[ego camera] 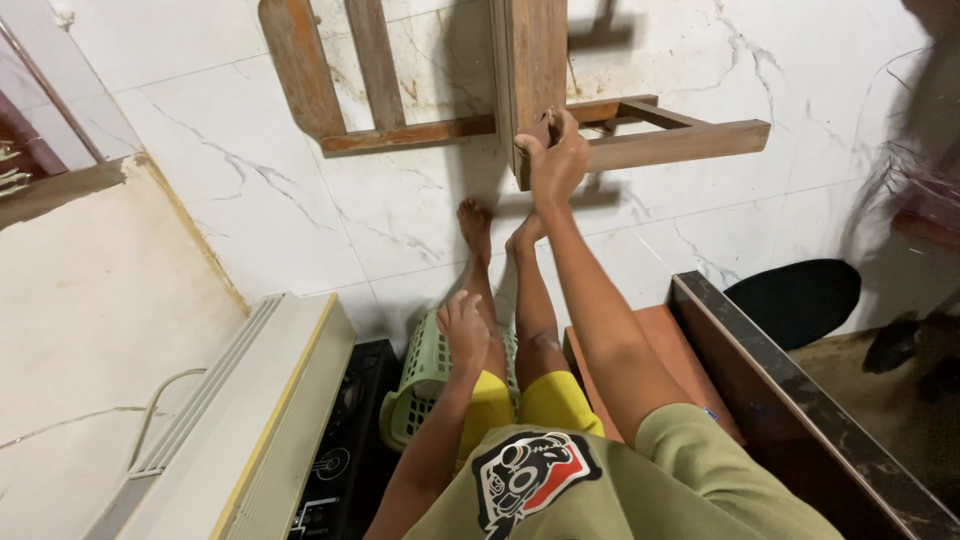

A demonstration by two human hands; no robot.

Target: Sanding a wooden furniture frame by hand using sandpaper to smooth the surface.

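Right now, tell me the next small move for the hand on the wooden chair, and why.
Probably bring the left hand up to a second hold on the wooden chair. Only the right hand grips it, at one upright board, with the arm stretched out, and the frame juts out to both sides. The left hand hangs free above the green basket.

Right hand [555, 160] gripping a wooden chair [530, 70] on white marble floor [250, 190], left hand [463, 328] over a green plastic basket [420, 385]

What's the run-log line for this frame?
right hand: grips overturned brown wooden chair | left hand: open, above light green plastic basket
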